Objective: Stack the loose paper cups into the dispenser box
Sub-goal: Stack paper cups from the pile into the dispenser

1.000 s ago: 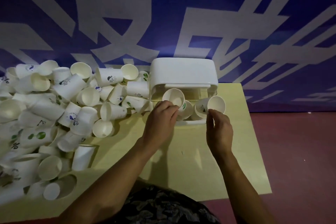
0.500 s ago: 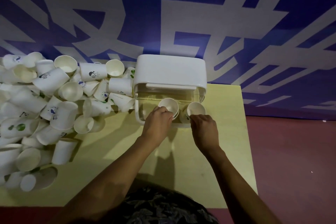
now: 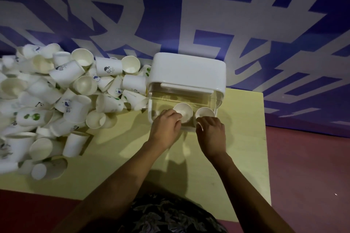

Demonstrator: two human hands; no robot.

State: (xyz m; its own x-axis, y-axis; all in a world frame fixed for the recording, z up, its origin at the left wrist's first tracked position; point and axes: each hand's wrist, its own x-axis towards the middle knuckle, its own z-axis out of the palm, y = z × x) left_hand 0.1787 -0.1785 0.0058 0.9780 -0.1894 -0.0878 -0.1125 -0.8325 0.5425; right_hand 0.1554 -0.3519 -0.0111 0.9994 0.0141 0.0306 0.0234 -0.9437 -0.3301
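Paper cup (image 3: 183, 112) against left hand (image 3: 165, 126) fingers (image 3: 175, 119), in dispenser box (image 3: 186, 73).

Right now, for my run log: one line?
left hand: grips cup | right hand: at second cup | dispenser box: open

- 1 second ago the left hand (image 3: 166, 126) holds its cup (image 3: 183, 112) tilted up in front of the dispenser box (image 3: 187, 71); now that cup sits lower, inside the clear front of the box, with the fingers curled at its near rim.
- The right hand (image 3: 211, 132) holds its cup (image 3: 205, 113) out past the right end of the box 1 second ago; now it is drawn in to the left, and the cup sits inside the box just beside the left one.
- The 2 hands are closer together than before, both at the front edge of the box.
- The 2 cups are more upright now, with mouths facing up.
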